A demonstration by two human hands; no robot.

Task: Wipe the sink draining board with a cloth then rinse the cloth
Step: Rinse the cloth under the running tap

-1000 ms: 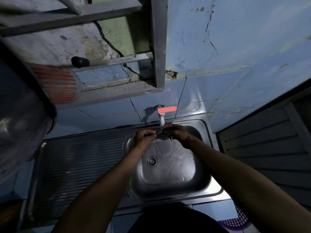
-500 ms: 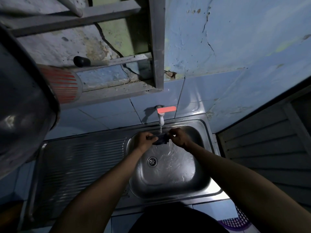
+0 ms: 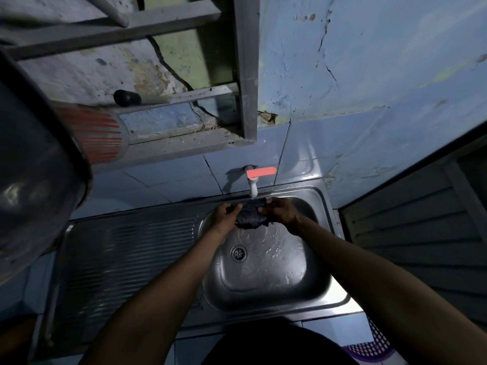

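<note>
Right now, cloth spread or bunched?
Spread. The cloth is stretched between the left hand and right hand, each gripping an edge, just under the tap over the sink.

I see a cracked blue wall (image 3: 369, 61), metal rack (image 3: 247, 75) above, big steel pot (image 3: 29, 185) at left, red-striped cup (image 3: 100, 138) beside it, purple basket (image 3: 369, 349) bottom right, louvred door (image 3: 421, 219).

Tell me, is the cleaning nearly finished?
Nearly, it seems. The draining board is left alone, so the wiping looks done. Right now the left hand and right hand hold the dark cloth under the tap over the sink. What's left: finishing the rinse, probably squeezing the cloth out.
</note>
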